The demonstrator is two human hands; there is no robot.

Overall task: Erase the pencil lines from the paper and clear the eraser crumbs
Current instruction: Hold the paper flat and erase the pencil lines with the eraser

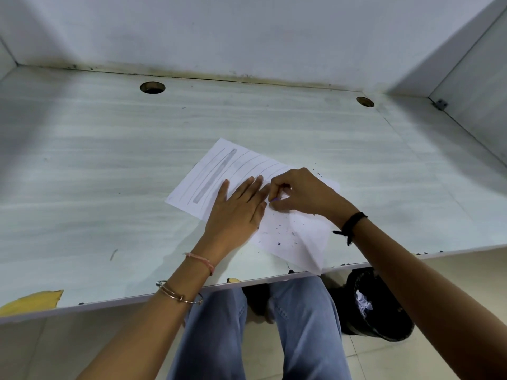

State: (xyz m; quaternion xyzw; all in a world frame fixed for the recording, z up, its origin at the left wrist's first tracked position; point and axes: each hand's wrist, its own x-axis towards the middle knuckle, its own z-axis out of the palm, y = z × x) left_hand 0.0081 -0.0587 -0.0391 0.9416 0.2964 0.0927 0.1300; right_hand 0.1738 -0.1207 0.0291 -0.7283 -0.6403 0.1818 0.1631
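Right grip (299,193) is curled and pinched round a small purple eraser (275,200), of which only a tip is seen, pressed to the paper (310,242) near its middle. Left grip (236,212) is laid flat with straight fingers just beside it, and the sheet is pinned down. The task is judged about half done. Toward 5 o'clock the sheet is rubbed clean but littered with dark eraser crumbs (279,243), none yet cleared. Toward 10 o'clock thin pencil lines (248,161) and one broad grey band (215,175) are left. The pale, grained surface (109,174) is chipped at its near edge, pierced by two cable holes (152,87) toward 12 o'clock and walled by white panels. A black bin (375,305) is seen on the tiled floor at 5 o'clock.
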